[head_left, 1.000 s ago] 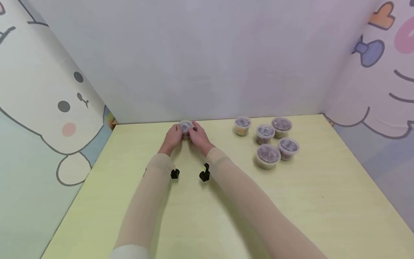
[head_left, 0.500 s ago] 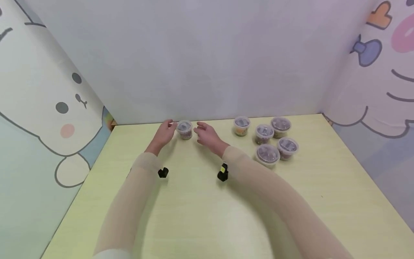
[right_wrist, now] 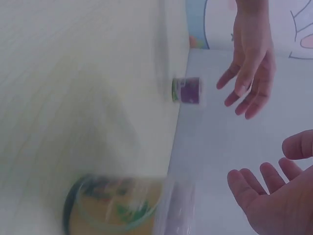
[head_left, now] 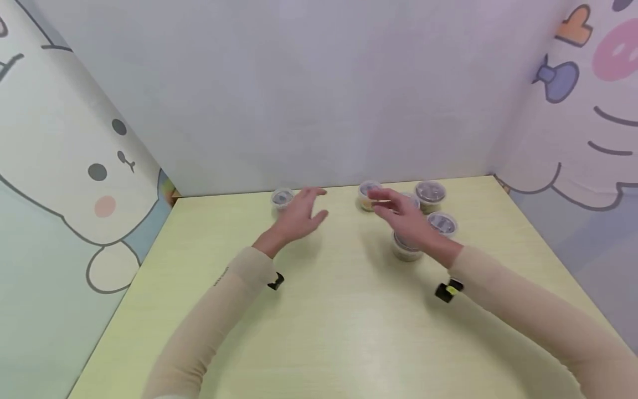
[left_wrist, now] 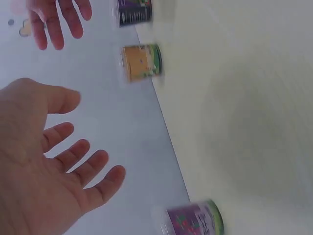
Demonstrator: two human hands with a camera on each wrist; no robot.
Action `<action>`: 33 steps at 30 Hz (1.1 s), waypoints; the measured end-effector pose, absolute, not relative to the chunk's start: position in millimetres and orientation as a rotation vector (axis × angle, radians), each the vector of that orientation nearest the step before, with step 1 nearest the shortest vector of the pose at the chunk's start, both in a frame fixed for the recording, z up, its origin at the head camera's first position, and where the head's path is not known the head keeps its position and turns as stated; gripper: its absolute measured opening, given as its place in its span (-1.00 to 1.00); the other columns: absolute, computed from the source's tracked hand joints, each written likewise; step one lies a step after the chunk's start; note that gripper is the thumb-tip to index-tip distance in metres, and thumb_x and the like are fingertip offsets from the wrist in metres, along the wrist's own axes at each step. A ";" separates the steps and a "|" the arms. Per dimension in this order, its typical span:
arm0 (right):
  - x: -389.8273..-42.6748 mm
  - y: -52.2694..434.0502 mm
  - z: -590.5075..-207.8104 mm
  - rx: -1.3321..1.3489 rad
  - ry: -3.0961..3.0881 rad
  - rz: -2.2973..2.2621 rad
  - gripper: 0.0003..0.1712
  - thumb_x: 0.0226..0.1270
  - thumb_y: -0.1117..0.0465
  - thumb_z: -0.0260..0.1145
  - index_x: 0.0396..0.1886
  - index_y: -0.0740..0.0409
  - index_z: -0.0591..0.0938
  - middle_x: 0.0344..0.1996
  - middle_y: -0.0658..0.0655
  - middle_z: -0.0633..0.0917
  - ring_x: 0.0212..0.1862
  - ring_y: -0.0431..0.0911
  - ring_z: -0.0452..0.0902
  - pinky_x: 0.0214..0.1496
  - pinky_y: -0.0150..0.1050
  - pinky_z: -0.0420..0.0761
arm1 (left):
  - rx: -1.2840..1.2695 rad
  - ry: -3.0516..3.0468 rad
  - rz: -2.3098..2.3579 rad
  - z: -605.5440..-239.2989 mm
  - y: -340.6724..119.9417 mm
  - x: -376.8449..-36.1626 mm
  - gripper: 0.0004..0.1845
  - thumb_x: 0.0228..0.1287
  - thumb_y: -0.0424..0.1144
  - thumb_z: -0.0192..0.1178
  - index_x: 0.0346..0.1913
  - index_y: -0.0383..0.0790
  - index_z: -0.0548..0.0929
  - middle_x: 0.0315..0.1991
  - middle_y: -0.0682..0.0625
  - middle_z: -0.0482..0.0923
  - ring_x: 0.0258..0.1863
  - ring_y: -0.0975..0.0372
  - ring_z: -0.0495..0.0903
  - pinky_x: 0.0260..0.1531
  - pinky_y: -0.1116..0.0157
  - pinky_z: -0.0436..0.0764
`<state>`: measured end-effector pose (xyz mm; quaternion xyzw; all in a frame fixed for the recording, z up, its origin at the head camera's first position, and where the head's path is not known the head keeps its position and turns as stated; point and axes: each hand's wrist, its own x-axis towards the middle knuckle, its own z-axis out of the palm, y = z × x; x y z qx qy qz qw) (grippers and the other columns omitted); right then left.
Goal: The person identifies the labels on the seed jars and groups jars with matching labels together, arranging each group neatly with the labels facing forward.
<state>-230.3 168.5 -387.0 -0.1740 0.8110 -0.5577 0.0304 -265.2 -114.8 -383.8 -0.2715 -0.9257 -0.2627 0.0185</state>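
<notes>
head: both hands (head_left: 299, 216) open, empty.

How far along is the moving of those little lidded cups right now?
One purple cup stands alone by the back wall at the left, free of both hands. The left hand and the right hand are open in the air and hold nothing; the right is over the group of cups at the right, nearest the orange cup. Five cups sit in that group.

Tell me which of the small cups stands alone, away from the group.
The cup by the back wall, just left of the left hand. The other five cups cluster at the back right, under the right hand.
</notes>
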 end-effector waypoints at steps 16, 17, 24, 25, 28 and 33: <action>-160.8 279.1 -424.3 -0.590 2.910 -1.489 -0.39 0.18 0.54 0.45 0.24 0.45 0.47 0.12 0.38 0.53 0.07 -0.17 0.45 0.10 -0.65 0.43 | -1.215 -3.164 -0.630 -425.8 18.8 -234.2 -0.16 0.44 -0.08 0.23 0.60 -0.24 0.05 0.48 -0.21 0.22 0.36 0.07 0.40 0.35 0.22 0.39; -161.0 281.3 -427.1 -0.593 2.897 -1.491 -0.39 0.20 0.53 0.44 0.25 0.46 0.47 0.14 0.39 0.52 0.07 -0.24 0.45 0.10 -0.64 0.44 | -1.241 -3.150 -0.635 -427.1 25.3 -232.0 -0.15 0.45 -0.08 0.22 0.61 -0.24 0.02 0.50 -0.21 0.20 0.38 0.07 0.38 0.35 0.23 0.38; -164.9 288.8 -440.1 -0.475 2.703 -1.516 -0.21 0.28 0.48 0.41 0.43 0.53 0.26 0.26 0.54 0.42 0.09 0.16 0.60 -0.05 -0.52 0.60 | -1.292 -3.082 -0.708 -431.4 48.9 -224.8 -0.17 0.50 -0.11 0.16 0.62 -0.25 -0.03 0.54 -0.19 0.14 0.44 0.11 0.31 0.38 0.28 0.33; -165.7 289.0 -440.1 -0.451 2.683 -1.505 -0.17 0.30 0.45 0.41 0.46 0.54 0.21 0.28 0.55 0.40 0.10 0.18 0.60 -0.04 -0.52 0.60 | -1.284 -3.090 -0.717 -431.4 49.7 -224.7 -0.18 0.51 -0.11 0.14 0.62 -0.25 -0.04 0.55 -0.19 0.13 0.45 0.11 0.30 0.39 0.29 0.31; -169.3 289.1 -439.9 -0.381 2.609 -1.457 -0.13 0.37 0.39 0.37 0.48 0.59 0.10 0.32 0.59 0.35 0.17 0.41 0.50 -0.03 -0.48 0.61 | -1.267 -3.103 -0.750 -431.1 51.0 -224.8 -0.21 0.54 -0.12 0.09 0.62 -0.27 -0.05 0.57 -0.19 0.10 0.47 0.11 0.26 0.41 0.30 0.27; -174.8 288.3 -442.3 -0.340 2.540 -1.429 -0.18 0.42 0.34 0.35 0.46 0.62 0.13 0.35 0.60 0.32 0.23 0.42 0.47 -0.03 -0.40 0.65 | -1.263 -3.079 -0.777 -433.2 50.9 -225.7 -0.25 0.56 -0.17 0.04 0.61 -0.29 -0.04 0.55 -0.20 0.13 0.47 0.10 0.26 0.40 0.29 0.28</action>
